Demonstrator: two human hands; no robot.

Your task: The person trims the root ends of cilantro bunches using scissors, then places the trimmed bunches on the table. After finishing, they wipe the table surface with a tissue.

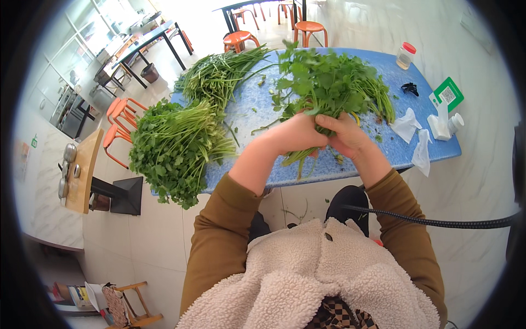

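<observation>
Both my hands are wrapped around the stems of a bunch of cilantro [301, 155] above the near side of a blue table [254, 131]. My left hand [302, 130] grips it from the left, and my right hand [344, 133] closes on it from the right, thumb on top. Leaves spread beyond my hands and overlap more cilantro [380, 96] lying behind, with roots showing at its right end. At the table's left edge rests a large pile of cilantro [176, 144]. Beyond that lies a heap of long, thin green stalks [222, 76], perhaps garlic chives.
On the table's right are a red-lidded jar [406, 55], a black hair claw [410, 89], crumpled white plastic [407, 124], a tissue pack [439, 126], a white bottle [455, 121] and a green code sign [448, 93]. Orange stools [311, 27] stand behind. A black flexible cable [460, 224] crosses my right arm.
</observation>
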